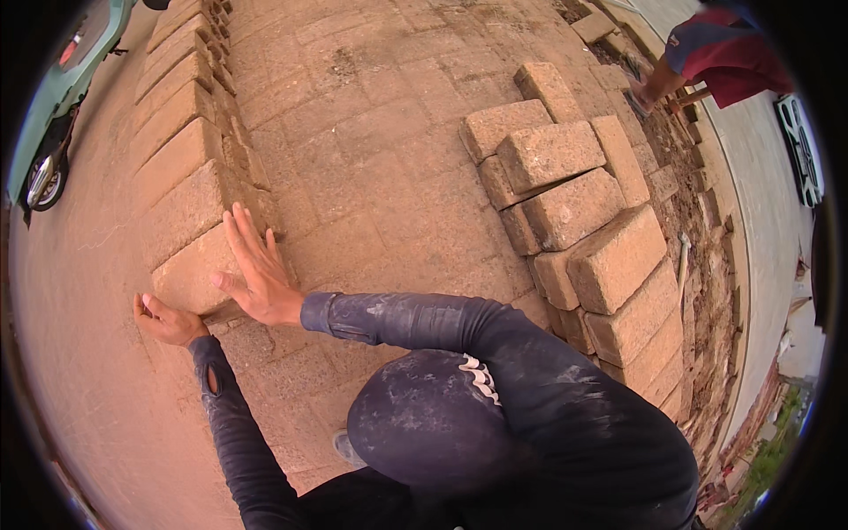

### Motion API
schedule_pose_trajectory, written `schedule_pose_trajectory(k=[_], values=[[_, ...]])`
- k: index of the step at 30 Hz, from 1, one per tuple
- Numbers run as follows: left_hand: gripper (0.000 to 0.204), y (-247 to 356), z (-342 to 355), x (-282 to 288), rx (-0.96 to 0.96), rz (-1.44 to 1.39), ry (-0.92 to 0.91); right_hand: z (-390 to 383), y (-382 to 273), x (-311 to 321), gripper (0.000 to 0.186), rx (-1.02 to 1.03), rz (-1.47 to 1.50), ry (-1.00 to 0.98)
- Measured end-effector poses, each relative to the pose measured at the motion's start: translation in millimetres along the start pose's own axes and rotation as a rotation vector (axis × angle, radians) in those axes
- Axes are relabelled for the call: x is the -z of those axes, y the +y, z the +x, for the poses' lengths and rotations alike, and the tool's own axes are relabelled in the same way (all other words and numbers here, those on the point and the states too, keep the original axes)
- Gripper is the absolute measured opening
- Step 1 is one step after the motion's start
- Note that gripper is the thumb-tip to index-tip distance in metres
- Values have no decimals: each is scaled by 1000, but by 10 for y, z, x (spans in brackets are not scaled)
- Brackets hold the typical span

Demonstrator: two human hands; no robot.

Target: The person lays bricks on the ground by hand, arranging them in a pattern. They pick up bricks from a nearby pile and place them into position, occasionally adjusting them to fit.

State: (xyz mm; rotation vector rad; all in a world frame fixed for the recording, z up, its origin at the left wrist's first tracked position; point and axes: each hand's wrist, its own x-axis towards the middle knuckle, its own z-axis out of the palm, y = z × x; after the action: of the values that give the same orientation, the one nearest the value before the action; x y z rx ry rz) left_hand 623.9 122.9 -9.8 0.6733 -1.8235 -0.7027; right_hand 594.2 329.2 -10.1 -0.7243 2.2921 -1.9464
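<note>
A tan paving block [196,268] lies at the near end of a long stacked row on my left. My right hand [261,281] rests against its right side, palm down, the fingers stretched out and the thumb apart. At the block's near left corner is my left hand [170,321], loosely curved, with thumb and fingers apart. Neither hand is wrapped round the block. Farther along, more paving blocks [181,159] stand end to end in the same row.
A stepped pile of loose blocks [574,208] stands to my right, beside a strip of dirt [698,291]. Paved ground [353,177] lies between row and pile. A pale green scooter [66,97] is at far left. Another person in a red and dark shirt [729,57] bends at far right.
</note>
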Motion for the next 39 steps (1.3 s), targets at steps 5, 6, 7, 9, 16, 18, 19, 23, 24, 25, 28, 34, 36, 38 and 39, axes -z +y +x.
schedule_pose_trajectory(k=[5, 6, 7, 9, 16, 18, 19, 23, 24, 25, 28, 34, 36, 38, 39], values=[[48, 385, -6, 24, -202, 339, 107, 204, 116, 1260, 101, -103, -163, -244], [47, 619, 34, 28, -301, 269, 92, 317, 201, 1659, 98, -77, -248, -204], [45, 962, -80, -69, -381, 185, 63, 358, 405, 2159, 88, -20, -369, -40], [44, 1555, -286, -170, -514, -5, -16, 411, 645, 3285, 73, -23, -782, 186], [44, 2438, -1914, -746, -208, -398, -1106, -694, 717, 5781, 87, -819, -1357, 77], [60, 2563, -2327, -929, -262, -394, -1259, -900, 865, 5694, 94, -505, -1550, 10], [70, 2630, -2552, -1064, -363, -421, -1276, -905, 898, 5713, 95, -533, -1512, -34], [105, 2978, -3048, -1697, -484, -404, -1398, -807, 854, 5764, 101, -618, -1406, -234], [111, 3026, -3110, -1850, -474, -415, -1435, -786, 826, 5801, 104, -633, -1395, -287], [114, 3034, -3129, -1992, -469, -436, -1476, -770, 791, 5840, 106, -626, -1396, -346], [119, 2976, -3181, -2282, -475, -503, -1574, -776, 699, 5984, 117, -583, -1352, -479], [110, 3110, -3241, -2376, -583, -521, -1564, -747, 777, 6031, 127, -429, -1134, -566], [110, 3117, -3085, -2538, -665, -465, -1572, -781, 842, 5964, 127, -378, -1144, -528], [111, 3145, -2895, -2793, -706, -443, -1598, -770, 875, 5987, 128, -307, -1142, -478], [113, 3174, -2770, -2949, -713, -446, -1619, -768, 901, 5992, 128, -272, -1142, -451]])
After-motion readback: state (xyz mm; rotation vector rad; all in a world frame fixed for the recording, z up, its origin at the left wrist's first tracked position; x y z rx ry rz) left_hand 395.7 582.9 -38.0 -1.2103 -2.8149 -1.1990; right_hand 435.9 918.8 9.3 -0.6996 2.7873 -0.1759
